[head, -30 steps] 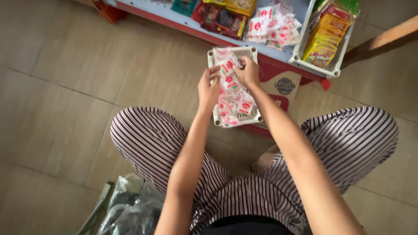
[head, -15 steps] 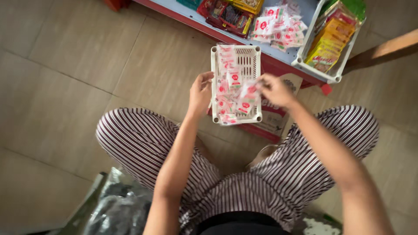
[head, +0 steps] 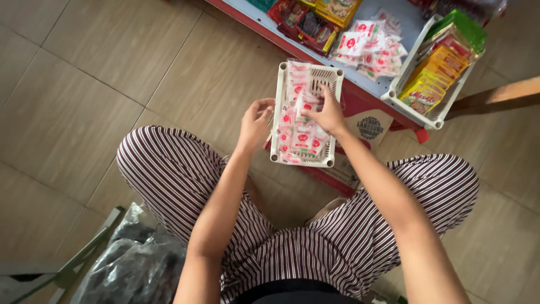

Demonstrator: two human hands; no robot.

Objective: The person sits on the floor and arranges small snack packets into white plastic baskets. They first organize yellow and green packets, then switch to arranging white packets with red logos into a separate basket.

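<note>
A white slotted plastic basket (head: 332,76) sits in front of my knees, holding several small clear packets with red and white labels (head: 301,141). My right hand (head: 327,114) reaches into the basket, its fingers pinched on one packet (head: 305,104) near the middle. My left hand (head: 256,121) hovers at the basket's left rim with its fingers curled, close to the wall; whether it touches is unclear. I am crouched in striped trousers.
A low shelf with a red edge (head: 315,53) holds loose red-and-white packets (head: 368,48), dark red packs (head: 306,25) and a white basket of yellow and green packs (head: 436,79). A cardboard box (head: 368,126) stands under it. A dark plastic bag (head: 132,264) lies at lower left on the tiled floor.
My right hand has moved from the basket's right side in to the packets at its middle. My left hand has shifted slightly left to the rim. The view has drifted.
</note>
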